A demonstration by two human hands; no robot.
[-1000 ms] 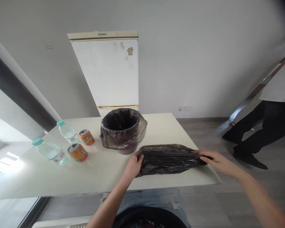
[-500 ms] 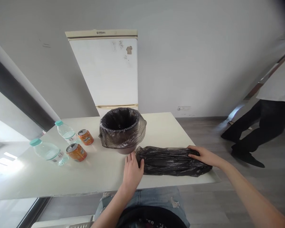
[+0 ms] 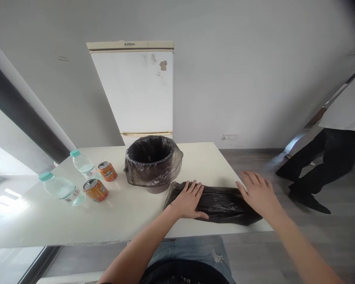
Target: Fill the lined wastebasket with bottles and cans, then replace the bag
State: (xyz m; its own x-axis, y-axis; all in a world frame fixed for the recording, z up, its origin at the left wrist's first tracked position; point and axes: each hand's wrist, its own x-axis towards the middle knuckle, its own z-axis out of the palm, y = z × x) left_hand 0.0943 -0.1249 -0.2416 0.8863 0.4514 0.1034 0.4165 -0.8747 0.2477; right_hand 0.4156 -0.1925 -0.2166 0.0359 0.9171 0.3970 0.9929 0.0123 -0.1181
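Black bag [image 3: 221,205] laid mostly flat along the near edge of the table [image 3: 121,221], some creases left, under a wide-spread left hand [image 3: 187,202] and beside an open right hand [image 3: 258,195], contact unclear. Beyond, bin [image 3: 149,173] already lined. Unlike earlier, left hand farther onto the bag, right hand no longer gripping its end.

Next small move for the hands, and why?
Probably press the right hand flat and smooth the black plastic bag outward: the left hand lies spread on it, and creases show between the hands. Whether the right touches yet is unclear.
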